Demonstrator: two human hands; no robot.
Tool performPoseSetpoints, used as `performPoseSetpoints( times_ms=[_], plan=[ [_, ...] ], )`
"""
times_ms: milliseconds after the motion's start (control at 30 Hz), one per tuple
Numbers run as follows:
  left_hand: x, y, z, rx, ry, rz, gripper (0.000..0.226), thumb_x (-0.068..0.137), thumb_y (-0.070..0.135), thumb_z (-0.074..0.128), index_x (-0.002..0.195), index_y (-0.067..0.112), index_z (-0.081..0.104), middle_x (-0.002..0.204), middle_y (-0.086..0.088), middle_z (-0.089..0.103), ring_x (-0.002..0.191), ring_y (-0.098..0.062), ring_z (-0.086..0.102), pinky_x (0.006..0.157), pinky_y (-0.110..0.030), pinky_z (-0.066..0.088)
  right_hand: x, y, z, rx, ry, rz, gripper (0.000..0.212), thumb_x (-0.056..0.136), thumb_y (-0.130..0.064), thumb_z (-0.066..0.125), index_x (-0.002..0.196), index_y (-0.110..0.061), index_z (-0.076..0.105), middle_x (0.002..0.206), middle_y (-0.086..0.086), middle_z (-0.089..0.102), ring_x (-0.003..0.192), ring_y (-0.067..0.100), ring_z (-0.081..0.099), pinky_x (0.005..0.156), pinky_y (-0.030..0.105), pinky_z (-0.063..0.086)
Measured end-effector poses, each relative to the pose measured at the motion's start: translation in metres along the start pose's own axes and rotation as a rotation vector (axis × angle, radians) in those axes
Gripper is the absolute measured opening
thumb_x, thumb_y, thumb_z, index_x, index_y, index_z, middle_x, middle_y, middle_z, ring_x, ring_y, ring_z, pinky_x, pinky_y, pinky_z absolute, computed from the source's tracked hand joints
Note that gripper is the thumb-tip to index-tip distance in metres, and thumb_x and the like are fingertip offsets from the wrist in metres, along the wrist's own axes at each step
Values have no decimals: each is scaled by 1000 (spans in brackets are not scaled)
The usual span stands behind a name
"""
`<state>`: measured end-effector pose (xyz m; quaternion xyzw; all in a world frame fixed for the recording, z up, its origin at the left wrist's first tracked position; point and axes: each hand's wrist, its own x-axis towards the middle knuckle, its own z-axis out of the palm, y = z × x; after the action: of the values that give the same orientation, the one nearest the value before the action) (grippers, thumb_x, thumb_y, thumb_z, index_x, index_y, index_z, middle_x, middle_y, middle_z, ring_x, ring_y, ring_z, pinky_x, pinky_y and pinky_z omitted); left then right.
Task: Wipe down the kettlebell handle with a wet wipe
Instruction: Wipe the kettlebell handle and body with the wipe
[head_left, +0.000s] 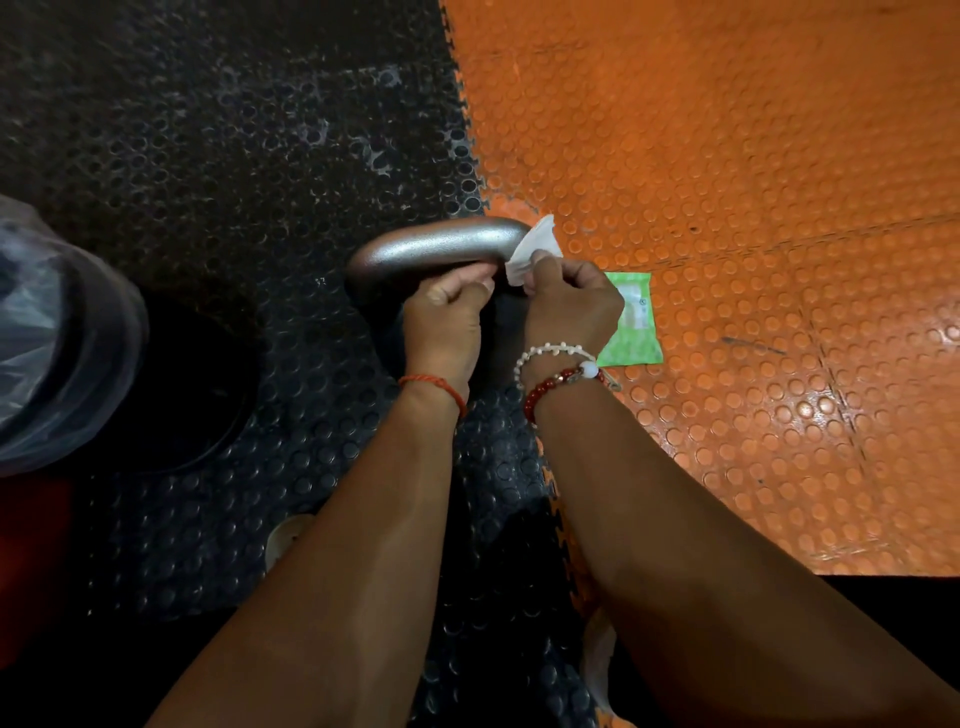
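The kettlebell's grey metal handle (431, 249) arches over its dark body at the centre of the head view. My left hand (447, 317) grips the handle's near side from below, fingers curled under the bar. A white wet wipe (530, 249) is wrapped over the right bend of the handle. My right hand (571, 304) pinches the wipe against that bend with thumb and fingers. The kettlebell's body is mostly hidden under both hands.
A green wet-wipe packet (631, 322) lies on the orange studded mat (753, 208) just right of my right hand. A bin lined with clear plastic (57, 332) stands at the left on the black studded mat (234, 130). The toe of a shoe (285, 535) shows below.
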<state>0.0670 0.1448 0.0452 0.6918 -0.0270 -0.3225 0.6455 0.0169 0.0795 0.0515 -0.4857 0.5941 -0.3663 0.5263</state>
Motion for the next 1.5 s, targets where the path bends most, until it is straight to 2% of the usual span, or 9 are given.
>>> performPoseSetpoints(
  times_ms=[200,333,500,700,833,967,1167,1267,1500],
  plan=[
    [2,-24,-21,712,157,284,33,88,20,64,121,24,68,128,0,55,120,-19,44,106,-20,32,-1,0,0,-151,10,-124,14,80,-23,63,88,-17,73,89,-3,72,81,10,65,73,21,49],
    [2,-40,-32,853,92,380,48,83,13,68,130,21,61,144,-5,46,130,-28,40,111,-31,34,11,-4,-5,-223,-41,-135,16,82,-16,60,90,-16,74,83,-4,70,75,11,63,69,22,48],
    [-1,-47,-37,934,84,465,58,79,4,70,134,20,58,146,-11,43,133,-34,39,110,-37,36,13,4,-7,-156,-136,-242,20,82,-11,57,92,-14,73,92,-4,71,86,6,62,79,19,48],
    [0,-46,-38,969,83,479,58,79,5,70,134,21,57,145,-10,44,133,-31,39,110,-35,35,38,-11,-7,-165,-367,-272,17,83,-16,58,69,-24,64,62,-15,58,56,-6,49,57,14,40],
    [2,-45,-40,973,83,479,58,79,7,71,133,22,58,144,-9,45,132,-30,40,111,-35,35,51,-10,-9,-189,-445,-301,23,81,-12,52,93,-16,71,82,-6,70,75,5,61,69,20,49],
    [3,-46,-41,979,78,488,59,78,8,72,133,23,58,144,-9,45,130,-29,41,110,-32,35,61,-20,-7,-276,-534,-269,27,83,-5,50,72,-19,69,42,-17,52,40,-2,41,45,16,34],
    [4,-47,-41,985,81,495,57,79,8,71,133,23,58,143,-8,46,130,-29,42,110,-32,36,66,-26,-7,-338,-611,-347,26,81,-8,47,75,-14,71,61,0,62,50,9,48,51,21,38],
    [5,-49,-42,978,90,514,54,81,6,68,132,22,59,142,-10,47,129,-31,44,109,-33,36,62,-27,-9,-330,-657,-407,34,81,-4,45,92,-16,75,74,-9,67,56,1,56,54,20,44],
    [4,-53,-41,982,113,551,54,82,4,67,134,14,57,141,-13,49,128,-34,46,107,-41,42,60,-24,-12,-359,-621,-359,27,85,-8,48,88,-14,74,41,-22,52,38,-3,42,43,11,31]
  ],
)
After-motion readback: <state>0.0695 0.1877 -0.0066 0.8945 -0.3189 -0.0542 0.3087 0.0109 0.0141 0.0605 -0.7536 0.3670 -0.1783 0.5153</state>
